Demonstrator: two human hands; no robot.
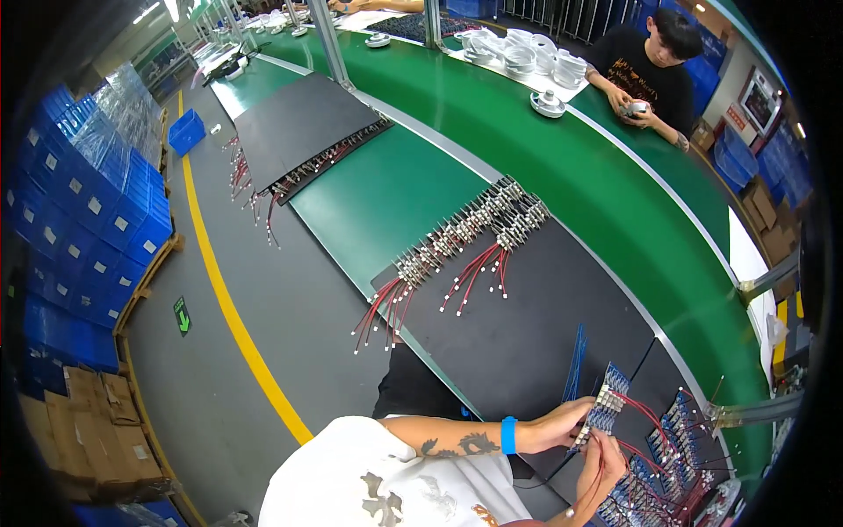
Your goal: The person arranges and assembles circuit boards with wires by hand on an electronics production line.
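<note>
My left hand [562,426], with a blue band at the wrist, grips a strip of small blue circuit boards [612,381] with pale connectors in a row. My right hand [601,470] is closed in a pinch at the strip's lower end, with thin red wires [601,483] running along its fingers. The fingertips are partly hidden, so the exact grip there is unclear. More red wires trail from the strip to the right. Beside my right hand lie several blue circuit boards [672,439] with red wires, heaped on the dark mat.
Blue wires [576,364] lie on the black mat [518,342]. Farther off are rows of metal-pinned parts [465,230] with red leads, and a dark board [303,127] edged with similar parts. Across the green conveyor [562,167] a person [654,75] handles a round part. Blue crates [88,211] stand left.
</note>
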